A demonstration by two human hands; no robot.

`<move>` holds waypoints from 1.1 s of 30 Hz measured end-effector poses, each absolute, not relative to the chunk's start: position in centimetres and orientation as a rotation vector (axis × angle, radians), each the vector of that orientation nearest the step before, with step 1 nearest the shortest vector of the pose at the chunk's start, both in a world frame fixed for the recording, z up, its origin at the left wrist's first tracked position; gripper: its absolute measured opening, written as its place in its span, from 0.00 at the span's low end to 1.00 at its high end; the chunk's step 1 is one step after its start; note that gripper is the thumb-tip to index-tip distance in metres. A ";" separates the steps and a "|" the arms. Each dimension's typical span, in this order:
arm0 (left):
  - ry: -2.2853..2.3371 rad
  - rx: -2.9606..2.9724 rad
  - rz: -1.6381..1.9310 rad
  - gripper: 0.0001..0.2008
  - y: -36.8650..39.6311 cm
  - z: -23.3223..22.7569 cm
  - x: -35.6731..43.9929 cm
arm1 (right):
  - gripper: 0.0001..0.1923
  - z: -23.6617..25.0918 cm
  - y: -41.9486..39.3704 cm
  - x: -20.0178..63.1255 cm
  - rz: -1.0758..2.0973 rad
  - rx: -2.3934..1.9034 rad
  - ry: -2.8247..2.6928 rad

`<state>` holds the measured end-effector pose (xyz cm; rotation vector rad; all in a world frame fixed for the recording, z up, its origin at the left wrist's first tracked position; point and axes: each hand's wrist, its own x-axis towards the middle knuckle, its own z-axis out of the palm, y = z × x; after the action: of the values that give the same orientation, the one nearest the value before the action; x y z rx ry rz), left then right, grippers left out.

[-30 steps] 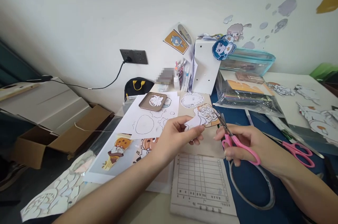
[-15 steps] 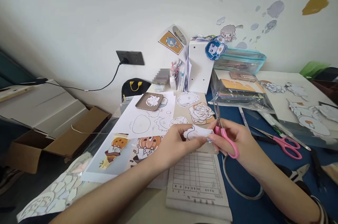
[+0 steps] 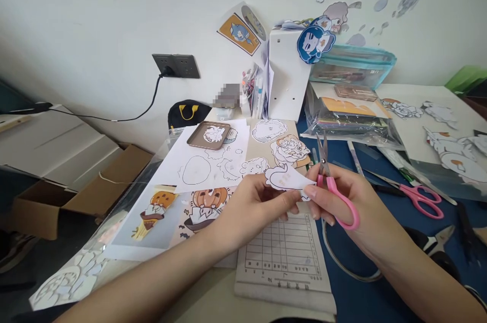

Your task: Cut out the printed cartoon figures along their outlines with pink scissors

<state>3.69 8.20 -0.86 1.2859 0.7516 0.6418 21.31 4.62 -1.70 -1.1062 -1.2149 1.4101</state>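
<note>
Clearly a light thing: the small white paper cut-out with a black drawn outline (image 3: 286, 179) looked thin and floppy, likely to bend or crease under any firm squeeze.
Where to hold it: by its lower left edge, judged best, with the outline kept clear of the fingers so the loose part did not droop.
Look of the cut-out: a rounded, blob-like white shape edged in black, with a narrow white margin and a few small marks inside; its right end tapered to a point.
Place of the cut-out: it was held up above the grey ruled paper pad (image 3: 283, 257), near the beige card with cartoon stickers (image 3: 279, 148).
Left hand (image 3: 253, 206): fingers and thumb were pinched together on the cut-out's lower left edge.
Right hand (image 3: 348, 206): fingers were curled through the loops of the small pink-handled steel scissors (image 3: 330, 181), and a fingertip touched the cut-out's right tip.
Scissor blades: they pointed up and away, nearly together, just beside the paper and not biting into it.
Nearby: a second pair of pink-handled scissors (image 3: 413, 193) lay on the blue mat (image 3: 365, 257), well apart from both hands.
</note>
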 end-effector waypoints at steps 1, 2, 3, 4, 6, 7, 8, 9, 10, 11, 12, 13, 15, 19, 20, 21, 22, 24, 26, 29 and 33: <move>0.741 1.284 0.637 0.08 8.2 -0.8 3.7 | 0.09 -1.7 4.6 21.3 1.413 -1.099 -1.217; 0.729 1.284 0.634 0.09 8.2 -0.8 3.7 | 0.09 -1.7 4.6 21.3 1.417 -1.092 -1.218; 0.718 1.284 0.633 0.09 8.2 -0.8 3.7 | 0.09 -1.7 4.6 21.2 1.416 -1.084 -1.218; 0.710 1.286 0.634 0.10 8.2 -0.9 3.6 | 0.09 -1.7 4.5 21.2 1.413 -1.075 -1.217; 0.709 1.294 0.646 0.12 8.2 -1.0 3.6 | 0.09 -1.6 4.5 21.1 1.404 -1.059 -1.213; 0.714 1.300 0.656 0.12 8.2 -1.1 3.5 | 0.09 -1.6 4.4 21.1 1.400 -1.056 -1.211; 0.721 1.306 0.668 0.13 8.1 -1.2 3.5 | 0.09 -1.5 4.4 21.0 1.399 -1.057 -1.209; 0.728 1.311 0.683 0.13 8.1 -1.3 3.5 | 0.09 -1.5 4.4 21.1 1.403 -1.060 -1.206; 0.736 1.317 0.699 0.12 8.1 -1.4 3.5 | 0.09 -1.5 4.3 21.1 1.412 -1.066 -1.203; 0.743 1.321 0.716 0.12 8.1 -1.4 3.5 | 0.09 -1.4 4.3 21.2 1.422 -1.071 -1.200; 0.752 1.322 0.735 0.13 8.1 -1.4 3.4 | 0.10 -1.4 4.3 21.4 1.433 -1.075 -1.199; 0.764 1.321 0.758 0.13 8.1 -1.3 3.4 | 0.11 -1.2 4.4 21.5 1.449 -1.076 -1.205; 0.797 1.310 0.816 0.14 8.3 -1.1 3.3 | 0.12 -1.0 4.5 21.8 1.503 -1.078 -1.240; 0.860 1.278 0.932 0.14 8.4 -0.5 2.9 | 0.12 -0.6 4.5 22.2 1.681 -1.094 -1.351; 0.868 1.272 0.950 0.14 8.4 -0.4 2.9 | 0.13 -0.6 4.4 22.2 1.724 -1.101 -1.370; 0.873 1.267 0.962 0.14 8.4 -0.3 2.8 | 0.13 -0.6 4.2 22.2 1.760 -1.106 -1.388; 0.874 1.264 0.967 0.14 8.3 -0.2 2.8 | 0.14 -0.7 4.1 22.1 1.792 -1.105 -1.401; 0.873 1.261 0.973 0.13 8.3 -0.2 2.8 | 0.14 -0.9 3.8 22.1 1.824 -1.089 -1.419; 0.877 1.237 0.991 0.13 8.2 -0.2 2.9 | 0.14 -1.1 3.6 22.0 1.820 -1.042 -1.411; 0.898 1.159 1.039 0.13 8.2 -0.3 2.9 | 0.13 -1.5 3.5 22.0 1.785 -0.952 -1.395; 0.894 1.170 1.006 0.12 8.2 -0.4 2.8 | 0.13 -1.3 3.5 21.8 1.813 -1.016 -1.428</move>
<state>2.84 8.23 -0.40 1.1702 0.8944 1.0059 21.79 3.53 -1.26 -1.0162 -1.4275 1.8132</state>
